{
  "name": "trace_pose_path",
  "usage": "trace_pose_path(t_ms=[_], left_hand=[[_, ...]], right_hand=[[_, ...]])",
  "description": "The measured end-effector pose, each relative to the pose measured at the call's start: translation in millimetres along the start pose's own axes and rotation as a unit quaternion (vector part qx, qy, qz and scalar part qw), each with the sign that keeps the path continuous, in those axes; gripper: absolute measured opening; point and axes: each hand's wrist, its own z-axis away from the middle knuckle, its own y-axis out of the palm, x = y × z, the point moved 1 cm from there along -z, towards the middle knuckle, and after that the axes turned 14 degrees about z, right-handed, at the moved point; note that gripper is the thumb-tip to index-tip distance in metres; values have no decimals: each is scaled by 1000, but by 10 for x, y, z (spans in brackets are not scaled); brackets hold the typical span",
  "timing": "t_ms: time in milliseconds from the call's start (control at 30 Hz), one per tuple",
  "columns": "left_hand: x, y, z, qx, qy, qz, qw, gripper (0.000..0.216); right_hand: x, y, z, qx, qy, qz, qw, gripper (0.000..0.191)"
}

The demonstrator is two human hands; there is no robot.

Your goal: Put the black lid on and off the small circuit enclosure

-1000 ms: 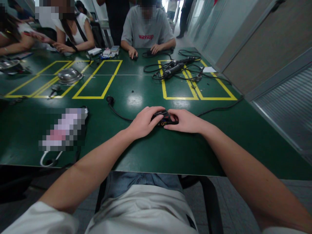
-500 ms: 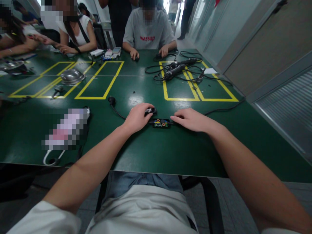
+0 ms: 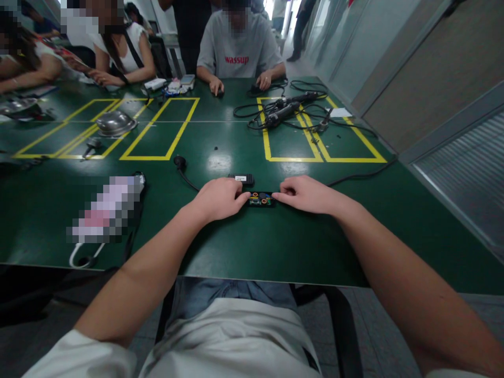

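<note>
Black oblong open circuit case (image 3: 261, 200) lies lengthwise parallel to tabletop (image 3: 260, 247) near edge, between my half-curled left fingers (image 3: 241, 199) and right fingers (image 3: 284, 198); grip: cannot tell.

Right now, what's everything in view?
Table: one, green, centre
Open circuit-board case: one, black, table's middle
Labelled cover: one, black, beyond case
Plug: one, black, left of case
Cable: two visible lengths, black, either side of case
Pixelated item: one, lilac, near left
Metal dish: one clear, silver, left
Corded tools: apparently two, black, far right
Paper: one, white, right of tools
Taped rectangles: several, yellow, across table
Small items: several, mixed, far edge
Other people: several, mixed clothing, background
Chair: one, black, near bottom
Left hand: one, bare, case's left end
Right hand: one, bare, case's right end
</note>
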Motion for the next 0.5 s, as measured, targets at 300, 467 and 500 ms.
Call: trace_pose_path(t_ms=[300, 467, 500], left_hand=[[35, 53, -6, -23, -8, 13, 1000, 41], [64, 52, -3, -39, 1, 41, 998, 41], [69, 45, -2, -40, 4, 46, 998, 42]], right_hand=[[-31, 14, -5, -12, 3, -15, 1000, 55], [-42, 2, -9, -11, 10, -23, 1000, 54], [-48, -3, -6, -9, 12, -28, 999, 53]])
